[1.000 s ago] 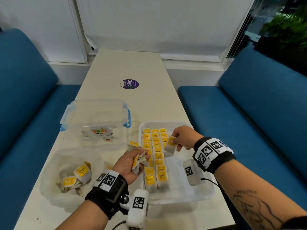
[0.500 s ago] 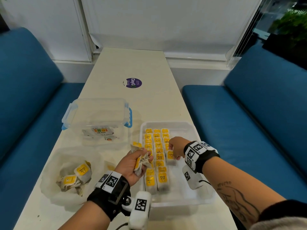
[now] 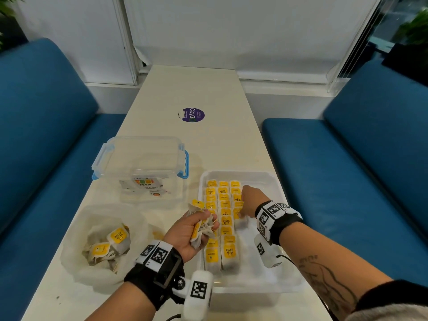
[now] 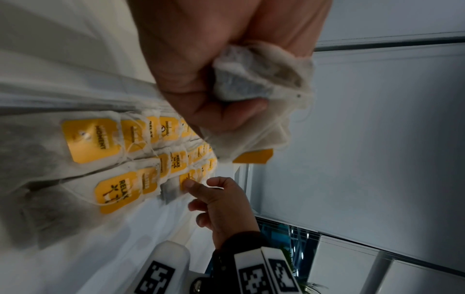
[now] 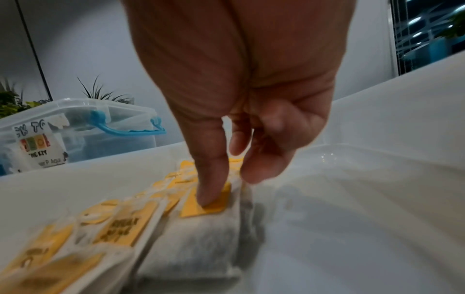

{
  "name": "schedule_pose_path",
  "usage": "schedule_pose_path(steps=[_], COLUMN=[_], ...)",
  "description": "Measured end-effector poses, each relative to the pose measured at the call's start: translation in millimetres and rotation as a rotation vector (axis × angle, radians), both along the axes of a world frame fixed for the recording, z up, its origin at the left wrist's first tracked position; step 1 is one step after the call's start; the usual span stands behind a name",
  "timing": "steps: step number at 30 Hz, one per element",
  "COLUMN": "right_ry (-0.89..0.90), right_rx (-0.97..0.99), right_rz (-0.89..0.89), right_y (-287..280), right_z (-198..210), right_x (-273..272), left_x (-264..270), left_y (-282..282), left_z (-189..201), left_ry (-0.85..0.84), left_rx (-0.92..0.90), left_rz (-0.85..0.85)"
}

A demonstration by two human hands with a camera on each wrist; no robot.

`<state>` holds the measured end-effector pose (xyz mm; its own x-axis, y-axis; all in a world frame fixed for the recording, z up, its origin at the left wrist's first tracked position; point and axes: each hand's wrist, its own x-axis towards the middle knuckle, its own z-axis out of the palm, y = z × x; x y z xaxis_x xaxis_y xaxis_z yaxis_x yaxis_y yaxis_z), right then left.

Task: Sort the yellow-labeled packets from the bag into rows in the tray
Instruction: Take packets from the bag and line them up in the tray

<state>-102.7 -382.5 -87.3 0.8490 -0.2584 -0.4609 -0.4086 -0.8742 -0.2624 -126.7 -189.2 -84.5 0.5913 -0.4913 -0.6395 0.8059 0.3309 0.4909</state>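
A white tray (image 3: 273,179) holds three rows of yellow-labeled packets (image 3: 225,213). My right hand (image 3: 243,206) is low in the tray at the near end of the right row. Its thumb (image 5: 210,191) presses flat on the yellow label of the last packet (image 5: 201,234), which lies in the tray; the other fingers hang loosely beside it. My left hand (image 3: 206,222) hovers at the tray's left edge and grips a bunch of packets (image 4: 254,79), one label dangling. The clear bag (image 3: 76,230) at the left holds more packets (image 3: 118,236).
A clear lidded box with blue clips (image 3: 141,158) stands behind the bag, left of the tray. A purple sticker (image 3: 193,115) lies further up the table. Blue sofas flank the table on both sides. The tray's right half is bare white floor (image 3: 261,269).
My right hand brought the packet it held down into the right row and now presses it flat. The left hand kept its bunch and barely moved.
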Motion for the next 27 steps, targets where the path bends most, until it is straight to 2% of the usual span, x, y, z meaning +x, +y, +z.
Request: schedule_pose_path(steps=[2, 5, 8, 11, 14, 18, 20, 27], right_ry=[-0.089, -0.308, -0.397, -0.400, -0.263, -0.072, -0.035, -0.115], right_rx=[0.040, 0.299, 0.503, 0.453, 0.373, 0.303, 0.319, 0.488], right_rz=[-0.016, -0.009, 0.200, 0.479, 0.628, 0.647, 0.617, 0.441], right_y=[-3.5, 0.5, 14.4, 31.3, 41.3, 44.5, 44.3, 36.1], right_z=[6.3, 27.2, 57.8, 80.9, 90.6, 91.8, 88.9, 87.0], right_x=[-0.6, -4.9, -16.3, -27.5, -31.7, -33.5, -34.6, -33.6], left_x=[-0.3, -1.5, -4.3, -7.3, -11.4, -14.3, -14.6, -11.1], left_y=[-0.4, -1.7, -3.4, -3.1, -1.9, 2.4, 5.3, 14.8], left_z=[-0.4, -1.2, 1.4, 4.8, 7.8, 8.3, 7.7, 2.1], left_ry=[-0.009, -0.024, -0.038, -0.034, -0.048, -0.066, -0.065, -0.077], left_rx=[-0.009, -0.012, -0.015, -0.003, -0.001, -0.016, -0.022, -0.058], left_rz=[-0.027, -0.056, -0.102, -0.204, -0.328, -0.412, -0.421, -0.346])
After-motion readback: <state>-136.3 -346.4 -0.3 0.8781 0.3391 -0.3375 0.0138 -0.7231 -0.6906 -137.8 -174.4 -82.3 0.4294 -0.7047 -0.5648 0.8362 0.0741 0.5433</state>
